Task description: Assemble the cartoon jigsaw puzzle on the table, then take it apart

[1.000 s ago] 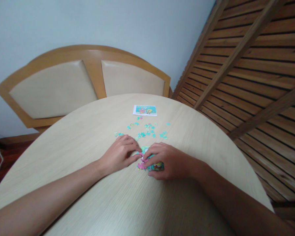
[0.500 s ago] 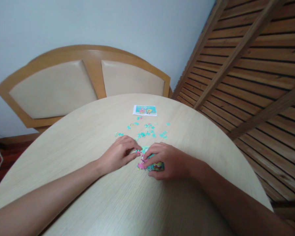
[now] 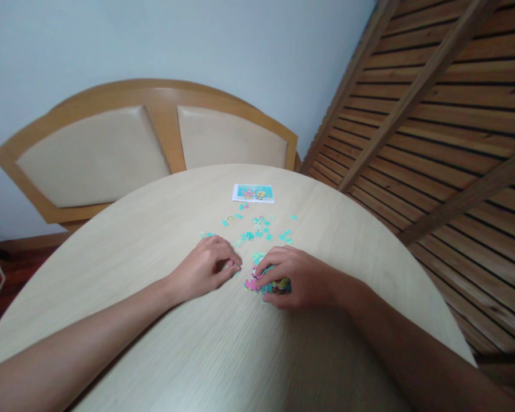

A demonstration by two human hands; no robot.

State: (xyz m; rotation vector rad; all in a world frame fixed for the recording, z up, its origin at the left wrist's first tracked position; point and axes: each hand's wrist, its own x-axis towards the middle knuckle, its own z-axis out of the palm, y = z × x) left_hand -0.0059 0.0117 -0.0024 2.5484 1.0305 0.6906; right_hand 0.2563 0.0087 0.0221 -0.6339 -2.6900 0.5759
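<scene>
Assembled jigsaw section: on the near part of the round wooden table [image 3: 347, 240], pink and teal [image 3: 252, 284]; slightly farther right than a second ago.
Right hand [image 3: 298, 277]: fingertips touching that section, thumb apart at its near edge; whether it grips, I cannot tell.
Left hand [image 3: 209, 261]: thumb and fingers pinching a small jigsaw piece [image 3: 230, 264], now withdrawn leftward from the section.
Loose jigsaw pieces [image 3: 248, 235]: scattered beyond both hands.
Picture sheet [image 3: 256, 193]: behind them, unmoved.

The right hand [image 3: 298, 278] partly hides the joined puzzle [image 3: 252, 284]; 2 forearms [image 3: 107, 337] are cut off.
</scene>
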